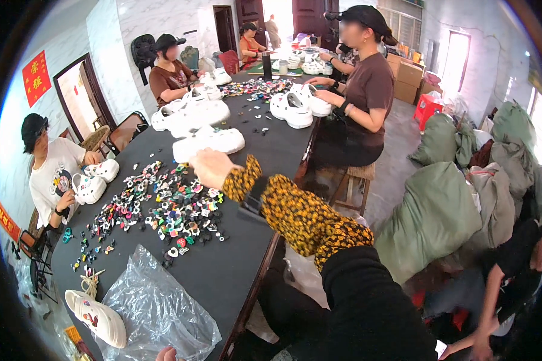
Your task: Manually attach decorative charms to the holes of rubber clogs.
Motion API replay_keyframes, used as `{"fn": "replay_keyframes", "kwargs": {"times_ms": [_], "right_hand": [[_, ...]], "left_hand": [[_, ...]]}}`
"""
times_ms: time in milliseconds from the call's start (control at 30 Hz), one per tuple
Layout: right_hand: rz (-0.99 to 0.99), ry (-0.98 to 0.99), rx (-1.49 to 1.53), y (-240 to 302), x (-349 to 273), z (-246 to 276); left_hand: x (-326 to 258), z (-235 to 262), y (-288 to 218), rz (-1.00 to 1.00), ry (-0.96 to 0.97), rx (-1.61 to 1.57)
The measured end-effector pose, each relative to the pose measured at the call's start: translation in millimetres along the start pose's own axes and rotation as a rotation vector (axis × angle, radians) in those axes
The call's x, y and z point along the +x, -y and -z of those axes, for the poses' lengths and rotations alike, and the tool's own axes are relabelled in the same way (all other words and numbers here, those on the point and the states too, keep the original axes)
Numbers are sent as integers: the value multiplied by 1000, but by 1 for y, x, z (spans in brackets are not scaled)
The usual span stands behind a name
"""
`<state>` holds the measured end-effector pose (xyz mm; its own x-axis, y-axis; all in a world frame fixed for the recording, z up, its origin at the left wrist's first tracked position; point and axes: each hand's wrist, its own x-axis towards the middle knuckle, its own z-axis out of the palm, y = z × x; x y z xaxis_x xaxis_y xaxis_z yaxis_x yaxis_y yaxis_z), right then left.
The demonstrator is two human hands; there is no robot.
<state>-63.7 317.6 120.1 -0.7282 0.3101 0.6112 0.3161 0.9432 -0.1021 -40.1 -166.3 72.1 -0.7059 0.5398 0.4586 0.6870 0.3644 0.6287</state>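
My right arm, in a black sleeve with a yellow-flowered cuff, stretches over the dark table. At its end, my right hand is at the near side of a pair of white clogs, just above a heap of small colourful shoe charms. Its fingers are mostly hidden behind the back of the hand, so their grip does not show. Only fingertips of my left hand show at the bottom edge, beside a clear plastic bag. A white clog with charms on it lies left of the bag.
More white clogs stand farther up the table. A person at left holds a clog; a person at right handles another. Other people sit farther back. Green sacks and a red stool stand on the floor at right.
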Motion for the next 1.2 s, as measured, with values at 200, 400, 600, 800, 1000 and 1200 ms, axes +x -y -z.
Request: {"fn": "replay_keyframes", "kwargs": {"times_ms": [200,400,600,800,1000,1200], "right_hand": [[-10,-161,348,31,-98,-15],[-64,-307,494,37,-146,-46],[-121,-234,429,38,-151,-61],[-140,-292,404,35,-151,-61],[-166,-323,412,31,-152,-62],[-180,-391,452,33,-151,-64]], "left_hand": [[-1,-27,5,-173,39,151],[-4,-53,3,-89,148,78],[-5,-61,5,-195,129,200],[-6,-60,3,-241,109,149],[-6,-59,1,-303,92,178],[-8,-59,1,-301,115,230]]}}
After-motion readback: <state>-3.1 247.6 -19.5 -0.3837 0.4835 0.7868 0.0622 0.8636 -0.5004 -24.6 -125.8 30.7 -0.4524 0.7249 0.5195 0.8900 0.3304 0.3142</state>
